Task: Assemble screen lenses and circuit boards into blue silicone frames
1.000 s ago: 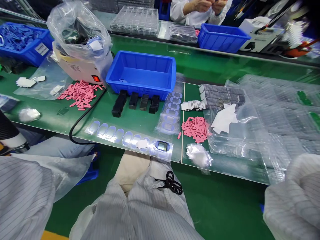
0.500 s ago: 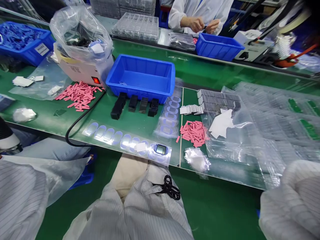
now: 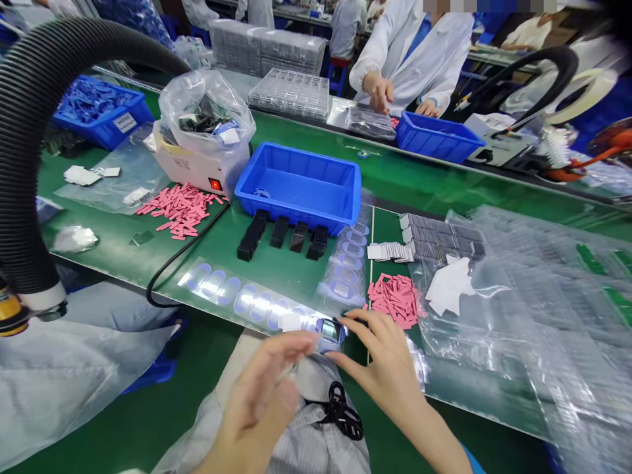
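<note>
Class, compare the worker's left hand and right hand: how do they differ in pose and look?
Pose: the left hand is open, with nothing visibly in it, while the right hand has its thumb and a fingertip at the edges of the small screened device; whether it grips is unclear.
Look: the left hand is blurred, whereas the right hand is sharper.
Shared: both are bare and reach toward the device.

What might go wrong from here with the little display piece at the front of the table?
The display piece lies near the table's front edge, so a fumble by the right hand might knock it off. The clear film strip beneath could shift along with it. Loose pink strips close beside that hand might get scattered.
</note>
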Available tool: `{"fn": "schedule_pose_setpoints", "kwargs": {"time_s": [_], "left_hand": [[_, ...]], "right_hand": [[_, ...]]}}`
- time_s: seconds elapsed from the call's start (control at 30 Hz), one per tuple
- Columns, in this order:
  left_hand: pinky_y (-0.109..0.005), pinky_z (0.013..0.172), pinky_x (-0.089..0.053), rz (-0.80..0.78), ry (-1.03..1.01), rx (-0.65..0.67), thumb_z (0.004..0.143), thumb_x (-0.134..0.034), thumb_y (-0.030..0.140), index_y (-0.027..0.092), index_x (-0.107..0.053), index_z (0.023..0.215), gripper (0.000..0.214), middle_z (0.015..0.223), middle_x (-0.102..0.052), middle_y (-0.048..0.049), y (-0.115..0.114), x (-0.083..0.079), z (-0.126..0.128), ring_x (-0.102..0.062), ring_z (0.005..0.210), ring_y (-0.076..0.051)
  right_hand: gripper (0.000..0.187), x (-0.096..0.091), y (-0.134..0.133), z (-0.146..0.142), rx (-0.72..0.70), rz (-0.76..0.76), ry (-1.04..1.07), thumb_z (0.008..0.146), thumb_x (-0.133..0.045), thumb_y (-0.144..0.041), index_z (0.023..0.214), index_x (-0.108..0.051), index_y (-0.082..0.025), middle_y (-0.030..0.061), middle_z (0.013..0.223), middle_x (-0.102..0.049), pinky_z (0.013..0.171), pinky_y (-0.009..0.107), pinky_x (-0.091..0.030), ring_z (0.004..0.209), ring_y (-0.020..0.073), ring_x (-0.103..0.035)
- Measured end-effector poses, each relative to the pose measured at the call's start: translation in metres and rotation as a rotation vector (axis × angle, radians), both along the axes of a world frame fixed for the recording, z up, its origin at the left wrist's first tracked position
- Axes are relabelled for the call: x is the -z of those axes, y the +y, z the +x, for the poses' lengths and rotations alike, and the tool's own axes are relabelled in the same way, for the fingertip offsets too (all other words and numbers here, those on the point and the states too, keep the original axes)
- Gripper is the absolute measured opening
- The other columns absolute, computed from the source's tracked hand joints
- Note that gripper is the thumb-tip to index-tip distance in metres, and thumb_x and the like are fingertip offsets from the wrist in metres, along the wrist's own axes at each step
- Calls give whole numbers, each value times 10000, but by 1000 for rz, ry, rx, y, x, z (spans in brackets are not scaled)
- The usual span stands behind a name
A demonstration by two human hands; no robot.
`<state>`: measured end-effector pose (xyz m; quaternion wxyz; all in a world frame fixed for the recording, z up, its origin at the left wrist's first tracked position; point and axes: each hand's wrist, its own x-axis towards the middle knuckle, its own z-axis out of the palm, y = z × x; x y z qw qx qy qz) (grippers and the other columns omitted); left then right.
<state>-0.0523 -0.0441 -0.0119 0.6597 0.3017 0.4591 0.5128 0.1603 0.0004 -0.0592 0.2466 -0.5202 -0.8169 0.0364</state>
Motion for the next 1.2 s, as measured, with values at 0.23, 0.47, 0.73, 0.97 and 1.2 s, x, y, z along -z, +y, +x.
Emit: {"fn": "schedule_pose_setpoints", "kwargs": {"time_s": [0.23, 0.47, 0.73, 0.97, 1.2], "left_hand": [[-247, 813, -506, -170, -8, 63, 716, -716, 466, 263, -727, 942, 304, 949, -733, -41, 1, 38, 24, -651, 863, -169], [-311, 912, -499, -93, -251, -81, 574, -803, 497, 290, -753, 969, 448, 1035, -753, -70, 4, 41, 26, -655, 1040, -267], [-223, 686, -570, -223, -307, -324, 456, -823, 553, 238, -761, 768, 448, 838, -759, -27, 1, 39, 4, -712, 777, -202], [-231, 726, -580, -269, -261, -338, 567, -796, 492, 205, -764, 823, 386, 812, -767, -48, 2, 38, -21, -710, 802, -208], [-357, 895, -538, -259, -122, -260, 576, -748, 588, 212, -770, 846, 463, 1160, -695, -107, -1, 47, -15, -588, 1140, -329]], "right_hand": [[212, -8, 1, -11, -30, -46, 177, 848, -633, -360, 997, -615, -210, 85, 1003, -626, 792, 405, -463, 942, 240, -557], [221, -56, -3, -46, -192, -77, 371, 826, -662, -366, 977, -622, -210, 63, 940, -625, 739, 306, -520, 893, 194, -574], [353, -43, 13, -60, -223, -214, 418, 833, -602, -488, 1057, -583, -215, 64, 989, -644, 764, 306, -521, 914, 197, -601], [185, -5, 30, -68, -78, -310, 232, 748, -731, -177, 899, -625, -194, 55, 922, -629, 718, 379, -469, 867, 237, -565], [35, -16, 28, -65, -40, -391, 427, 809, -651, -156, 793, -670, -181, 21, 730, -675, 630, 301, -497, 679, 168, -602]]}}
